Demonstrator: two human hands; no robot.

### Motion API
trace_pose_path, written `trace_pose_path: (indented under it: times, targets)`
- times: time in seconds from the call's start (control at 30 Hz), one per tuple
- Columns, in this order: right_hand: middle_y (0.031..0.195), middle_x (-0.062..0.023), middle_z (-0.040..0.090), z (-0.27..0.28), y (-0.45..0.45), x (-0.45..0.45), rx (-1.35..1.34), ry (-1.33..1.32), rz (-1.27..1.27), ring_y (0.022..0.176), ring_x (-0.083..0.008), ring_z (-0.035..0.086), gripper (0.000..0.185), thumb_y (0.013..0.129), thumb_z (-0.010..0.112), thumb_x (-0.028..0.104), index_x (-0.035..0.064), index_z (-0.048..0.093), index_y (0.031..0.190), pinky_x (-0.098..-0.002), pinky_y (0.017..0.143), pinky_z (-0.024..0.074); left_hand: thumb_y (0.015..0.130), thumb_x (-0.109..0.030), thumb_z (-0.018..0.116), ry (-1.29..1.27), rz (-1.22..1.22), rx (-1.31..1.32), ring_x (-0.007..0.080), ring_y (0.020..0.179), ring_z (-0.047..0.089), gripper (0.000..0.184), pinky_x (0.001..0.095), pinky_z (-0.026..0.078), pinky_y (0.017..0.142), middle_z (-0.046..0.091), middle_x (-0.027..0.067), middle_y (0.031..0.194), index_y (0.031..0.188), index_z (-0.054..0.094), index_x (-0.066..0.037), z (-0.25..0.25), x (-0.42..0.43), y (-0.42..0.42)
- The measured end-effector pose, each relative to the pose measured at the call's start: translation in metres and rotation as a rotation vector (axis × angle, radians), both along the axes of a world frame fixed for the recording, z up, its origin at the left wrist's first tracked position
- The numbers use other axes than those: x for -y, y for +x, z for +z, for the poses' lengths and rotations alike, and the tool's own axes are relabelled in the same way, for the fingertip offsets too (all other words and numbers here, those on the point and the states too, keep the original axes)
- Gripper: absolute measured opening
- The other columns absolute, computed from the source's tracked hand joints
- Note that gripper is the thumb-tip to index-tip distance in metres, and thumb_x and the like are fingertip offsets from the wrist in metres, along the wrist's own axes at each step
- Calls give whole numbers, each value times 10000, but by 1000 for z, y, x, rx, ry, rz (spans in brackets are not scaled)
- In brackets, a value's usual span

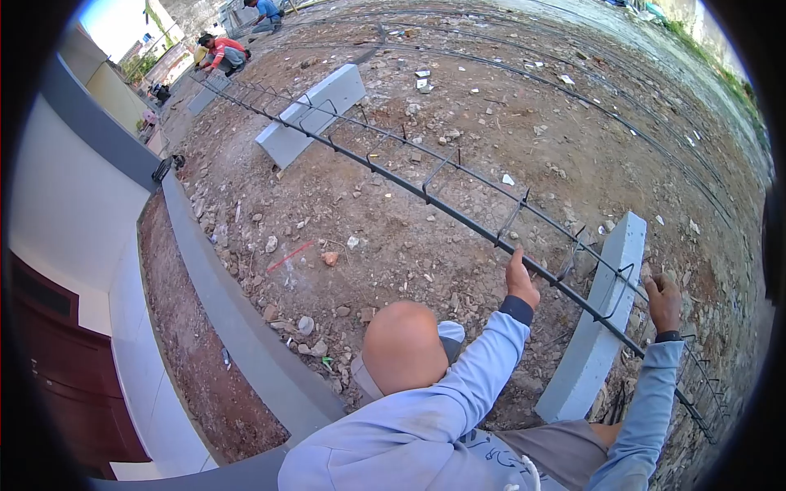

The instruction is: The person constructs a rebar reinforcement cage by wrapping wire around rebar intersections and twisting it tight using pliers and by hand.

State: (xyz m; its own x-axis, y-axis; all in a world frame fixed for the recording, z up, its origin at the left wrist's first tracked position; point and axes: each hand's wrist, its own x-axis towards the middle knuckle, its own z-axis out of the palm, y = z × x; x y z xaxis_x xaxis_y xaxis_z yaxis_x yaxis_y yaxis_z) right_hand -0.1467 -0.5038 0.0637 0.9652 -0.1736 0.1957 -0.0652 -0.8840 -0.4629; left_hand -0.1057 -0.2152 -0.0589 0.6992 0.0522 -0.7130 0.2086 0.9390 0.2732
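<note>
A long rebar cage point(458, 214), with bars joined by bent wire stirrups, runs diagonally across the view over concrete blocks. My left hand point(521, 282) is closed at the near bar, its upper finger lying against the steel beside a stirrup. My right hand point(664, 304) is closed around the far bar, just beyond the nearest concrete block point(594, 335); its fingertips are partly hidden. Between my hands, a stirrup point(566, 263) links the bars. My bent knee point(405, 344) is left of my left arm.
A second concrete block point(315, 114) supports the cage farther off. Two people crouch at the far end, one in a red top point(223, 53), another in blue point(266, 12). Long loose bars point(573, 94) lie on the rubble-strewn ground. A concrete curb point(237, 319) borders the building at left.
</note>
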Motion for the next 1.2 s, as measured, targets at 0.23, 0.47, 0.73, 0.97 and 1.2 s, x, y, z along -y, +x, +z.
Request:
trace_pose_path:
  times: [0.23, 0.47, 0.73, 0.97, 1.2]
  targets:
    - [826, -182, 659, 15, -84, 38, -218, -43, -71, 790, -324, 633, 316, 790, 618, 306, 2, 668, 860, -396, 725, 483, 871, -390, 563, 20, -82, 121, 208, 864, 529, 306, 407, 424, 830, 516, 44, 947, 990, 502, -114, -12, -4, -7]
    - [864, -212, 655, -38, -194, 115, -392, -49, -345, 851, -326, 626, 363, 788, 619, 342, 6, 676, 914, -397, 773, 469, 906, -382, 496, 103, -234, 192, 221, 1010, 512, 314, 438, 353, 940, 532, 51, 1060, 1042, 514, -99, -15, 1, -18]
    - [1061, -228, 625, -153, -308, 120, -566, 194, -817, 1035, -380, 577, 339, 787, 580, 276, 43, 657, 1020, -425, 906, 448, 895, -391, 526, 474, -562, 193, 198, 1007, 545, 377, 362, 414, 892, 590, 42, 1098, 1118, 541, -88, -22, 12, -43]
    - [989, -226, 634, -212, -359, 84, -337, 290, -1079, 971, -381, 594, 244, 806, 557, 206, 49, 625, 979, -450, 859, 464, 899, -326, 540, 781, -902, 240, 164, 758, 616, 279, 302, 493, 701, 647, 50, 869, 970, 601, -63, -37, 22, -77]
    - [1026, -188, 597, -254, -361, 81, -241, 329, -1073, 1008, -362, 562, 203, 806, 563, 177, 53, 585, 965, -446, 878, 450, 909, -337, 561, 1040, -1091, 441, 114, 590, 584, 283, 221, 460, 539, 623, 38, 735, 908, 607, -57, -8, 42, -94]
